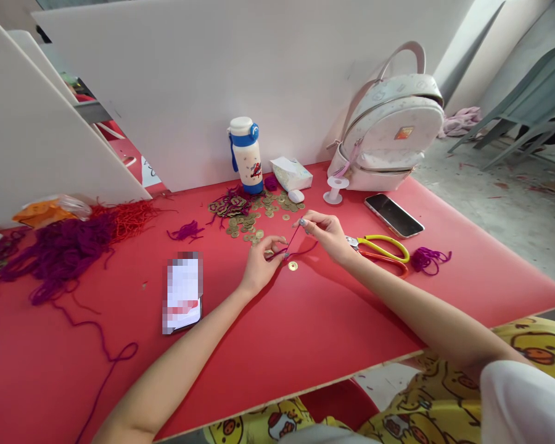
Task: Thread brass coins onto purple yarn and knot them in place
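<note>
My left hand (263, 262) and my right hand (328, 234) meet over the middle of the red table (305, 327). Both pinch a thin purple-red cord (295, 239) stretched between them. The left fingers also close on a brass coin near the cord's lower end. A single brass coin with a hole (293, 266) lies on the table just below the hands. A loose pile of similar coins (254, 213), some strung on purple cord, lies just beyond the hands.
Yellow-and-red scissors (383, 250) and a purple thread scrap (428, 258) lie right of my right hand. A dark phone (393, 214), white spool (335, 188), backpack (388, 142), tissue pack (291, 172) and bottle (246, 154) stand behind. Another phone (182, 293) and purple and red yarn heaps (60, 246) lie left.
</note>
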Available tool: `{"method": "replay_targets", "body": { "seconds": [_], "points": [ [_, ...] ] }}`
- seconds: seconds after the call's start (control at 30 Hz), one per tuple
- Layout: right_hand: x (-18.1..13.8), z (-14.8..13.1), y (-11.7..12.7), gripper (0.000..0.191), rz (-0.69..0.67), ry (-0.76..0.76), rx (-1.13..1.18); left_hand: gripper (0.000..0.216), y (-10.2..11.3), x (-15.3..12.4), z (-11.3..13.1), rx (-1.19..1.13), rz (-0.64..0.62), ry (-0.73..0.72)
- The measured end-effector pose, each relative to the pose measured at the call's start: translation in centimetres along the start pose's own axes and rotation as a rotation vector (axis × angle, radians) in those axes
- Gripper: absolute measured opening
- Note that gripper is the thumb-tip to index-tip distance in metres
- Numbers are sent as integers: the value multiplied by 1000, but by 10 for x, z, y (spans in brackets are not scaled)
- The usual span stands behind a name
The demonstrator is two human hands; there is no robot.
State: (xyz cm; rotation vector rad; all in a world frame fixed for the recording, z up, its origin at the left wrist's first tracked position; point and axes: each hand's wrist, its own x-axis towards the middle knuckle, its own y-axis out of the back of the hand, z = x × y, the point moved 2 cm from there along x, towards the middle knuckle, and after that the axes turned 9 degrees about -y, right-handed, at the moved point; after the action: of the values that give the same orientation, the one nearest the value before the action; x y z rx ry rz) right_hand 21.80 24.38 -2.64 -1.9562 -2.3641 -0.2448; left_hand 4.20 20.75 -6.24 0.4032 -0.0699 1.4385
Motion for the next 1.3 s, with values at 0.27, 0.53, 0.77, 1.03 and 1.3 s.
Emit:
{"method": "replay_targets", "body": {
  "seconds": [0.27,0.53,0.77,1.03,1.3],
  "points": [
    [6,14,3,38,62,-57,-91,19,-1,-4,5,-34,-41,-56],
    [3,23,3,19,263,113,-369,16,5,-3,7,-43,195,-69],
    [-18,23,-29,14,-136,236,-517,18,9,0,3,-66,253,-18],
    [-17,8,-20,20,-176,328,-563,16,5,-1,0,15,169,6],
    [-14,1,-13,17,-103,349,-603,17,3,-1,1,28,124,41]
  ]
}}
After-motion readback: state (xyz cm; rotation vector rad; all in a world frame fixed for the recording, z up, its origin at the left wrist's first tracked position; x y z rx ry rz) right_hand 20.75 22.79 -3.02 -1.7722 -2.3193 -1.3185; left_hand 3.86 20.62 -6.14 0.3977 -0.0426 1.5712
